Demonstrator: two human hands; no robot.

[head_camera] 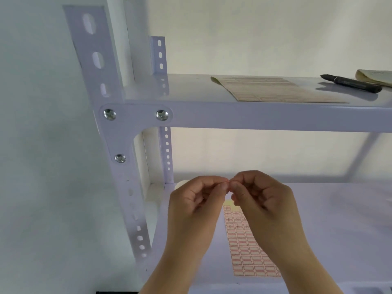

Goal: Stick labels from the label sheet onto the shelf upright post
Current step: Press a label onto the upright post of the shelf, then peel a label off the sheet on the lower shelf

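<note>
A label sheet (246, 251) with rows of red-bordered labels lies flat on the lower shelf (339, 230), partly covered by my hands. My left hand (197, 204) and my right hand (261, 198) meet fingertip to fingertip above the sheet, pinching a tiny label (228, 182) between them; only a sliver of it shows. The white slotted front upright post (125, 166) stands to the left of my hands, running from top left down to the lower shelf, with three bolts at its corner bracket. No label is visible on the post.
The upper shelf (275, 117) carries another label sheet (271, 90), a black marker (350, 82) and a folded paper (375, 76) at the far right. A rear slotted post (165, 145) stands behind. A pale wall lies to the left.
</note>
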